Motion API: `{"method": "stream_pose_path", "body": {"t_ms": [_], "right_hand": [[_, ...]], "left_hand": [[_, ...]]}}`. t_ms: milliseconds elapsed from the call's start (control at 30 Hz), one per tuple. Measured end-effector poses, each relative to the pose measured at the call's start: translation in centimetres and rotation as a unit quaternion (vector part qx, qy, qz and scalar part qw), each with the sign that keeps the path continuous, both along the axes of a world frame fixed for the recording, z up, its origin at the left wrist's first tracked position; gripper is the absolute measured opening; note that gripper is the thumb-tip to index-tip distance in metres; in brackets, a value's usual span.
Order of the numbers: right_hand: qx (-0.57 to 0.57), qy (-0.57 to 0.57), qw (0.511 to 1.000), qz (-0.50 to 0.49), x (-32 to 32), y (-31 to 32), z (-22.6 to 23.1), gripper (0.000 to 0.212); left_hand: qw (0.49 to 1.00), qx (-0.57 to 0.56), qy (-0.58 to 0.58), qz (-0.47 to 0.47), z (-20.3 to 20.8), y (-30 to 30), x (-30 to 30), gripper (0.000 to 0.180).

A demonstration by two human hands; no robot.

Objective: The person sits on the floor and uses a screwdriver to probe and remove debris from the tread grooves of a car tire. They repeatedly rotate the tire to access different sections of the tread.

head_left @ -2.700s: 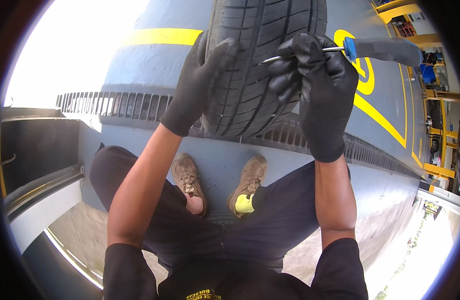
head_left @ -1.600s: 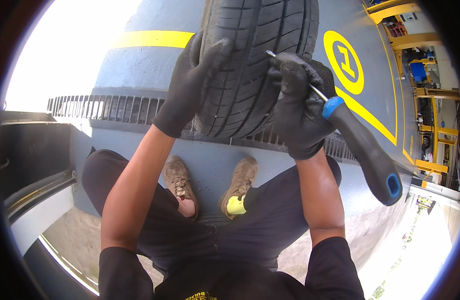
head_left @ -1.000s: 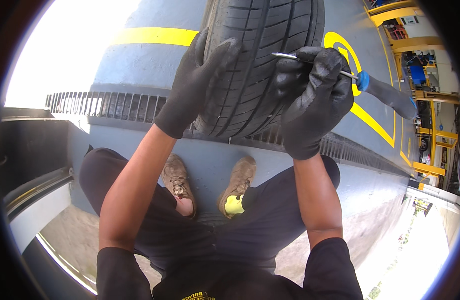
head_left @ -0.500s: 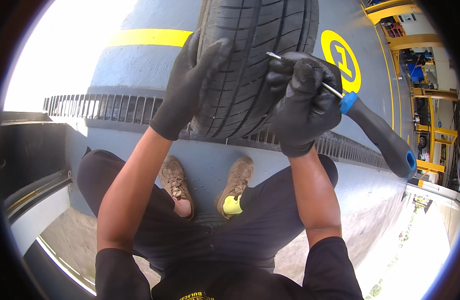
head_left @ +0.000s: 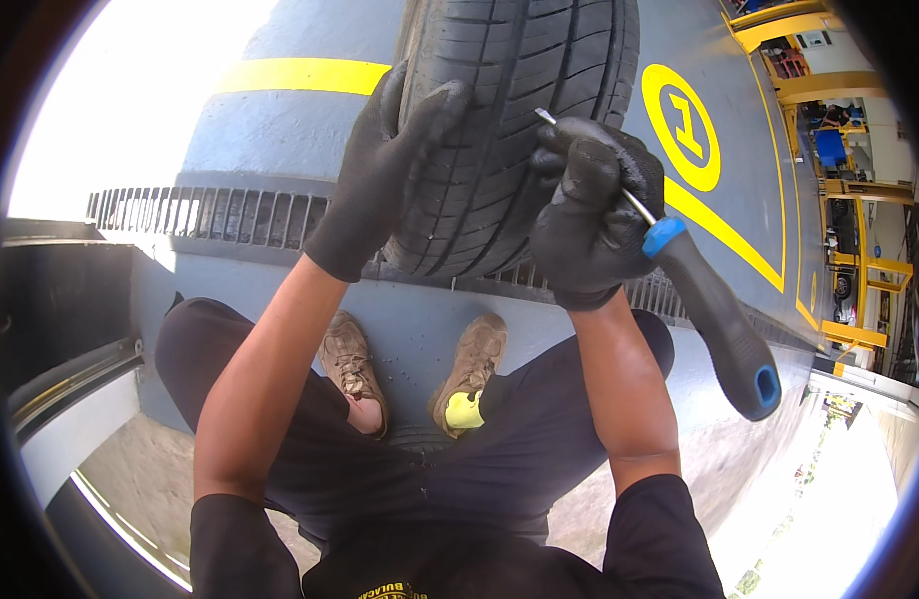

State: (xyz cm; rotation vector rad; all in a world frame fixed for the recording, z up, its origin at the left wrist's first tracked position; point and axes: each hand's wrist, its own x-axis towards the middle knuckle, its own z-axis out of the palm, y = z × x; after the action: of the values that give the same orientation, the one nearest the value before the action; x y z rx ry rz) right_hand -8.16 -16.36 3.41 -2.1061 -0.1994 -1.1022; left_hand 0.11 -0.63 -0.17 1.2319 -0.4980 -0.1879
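Note:
A black tyre stands upright in front of me, its grooved tread facing me. My left hand, in a dark glove, grips the tyre's left edge, thumb on the tread and fingers round the sidewall. In my gloved right hand is a screwdriver with a black and blue handle, held by its metal shank. Its handle sticks out towards the lower right, while the tip shows past my fingers over the tread. Whether the tip touches the rubber I cannot tell.
Below the tyre a metal drain grate crosses the grey floor. Yellow lines and a yellow circle marking are painted beyond it. My shoes stand just this side of the grate. Yellow metal frames rise at the far right.
The screwdriver's handle has swung down and to the left as my right hand turned and shifted slightly left. My left hand has stayed on the tyre, with barely any movement.

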Motion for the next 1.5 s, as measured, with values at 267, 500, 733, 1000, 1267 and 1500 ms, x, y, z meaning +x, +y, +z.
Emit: {"method": "stream_pose_path", "body": {"t_ms": [267,500,733,1000,1267,1500], "right_hand": [[-0.052,-0.020,0.998,0.015,0.1,-0.8,-0.2,0.030],[-0.070,-0.017,0.997,0.000,-0.2,-0.2,-0.5,0.025],[-0.107,0.011,0.994,-0.004,-0.4,0.5,0.5,0.026],[-0.064,-0.026,0.998,0.000,0.4,0.8,-0.3,0.031],[0.260,-0.009,0.959,0.112,0.6,2.3,1.0,0.019],[0.236,-0.003,0.971,0.041,0.2,1.3,1.1,0.021]], "left_hand": [[1.000,0.026,-0.015,0.009,-0.6,0.0,0.1,0.068],[1.000,0.018,-0.012,0.003,-0.4,0.2,0.1,0.066],[1.000,-0.005,0.000,-0.001,-0.1,0.1,-0.1,0.061],[0.999,0.004,0.041,-0.021,-0.2,-0.1,-0.1,0.054],[0.999,0.028,-0.018,0.006,-0.4,0.1,-0.7,0.053],[1.000,0.012,-0.013,0.003,0.0,-0.4,-0.7,0.053]]}}
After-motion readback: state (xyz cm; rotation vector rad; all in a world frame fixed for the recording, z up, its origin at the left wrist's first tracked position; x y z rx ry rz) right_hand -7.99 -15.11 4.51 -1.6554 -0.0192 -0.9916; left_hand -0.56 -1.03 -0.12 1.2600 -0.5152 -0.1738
